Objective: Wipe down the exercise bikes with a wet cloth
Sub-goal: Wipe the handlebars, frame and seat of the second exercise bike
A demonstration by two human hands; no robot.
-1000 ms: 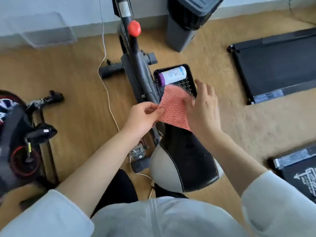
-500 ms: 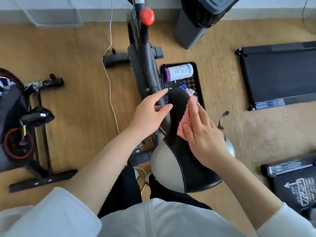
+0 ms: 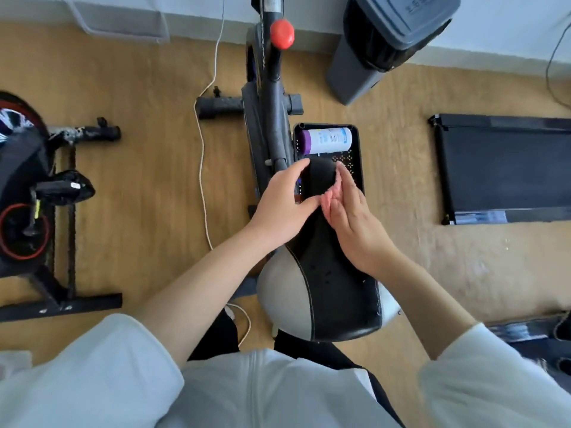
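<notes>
Below me stands an exercise bike with a black and grey saddle (image 3: 330, 291), a dark frame (image 3: 272, 118) and a red knob (image 3: 282, 30). My left hand (image 3: 282, 202) grips the left side of the saddle's narrow nose. My right hand (image 3: 352, 217) lies flat on the right side of the nose, pressing the pink cloth (image 3: 327, 200) against it. Only a small pink strip of the cloth shows between the two hands; the remainder is hidden under my right palm.
A black tray (image 3: 357, 156) with a white and purple bottle (image 3: 326, 139) lies on the wooden floor beside the frame. A second bike (image 3: 34, 193) stands at left, a grey bin (image 3: 383, 41) at the back, black treadmills (image 3: 506, 168) at right. A white cable (image 3: 202, 162) runs along the floor.
The cloth went from spread between both hands to pressed on the saddle under my right hand. My left hand let go of it and closed around the saddle's nose.
</notes>
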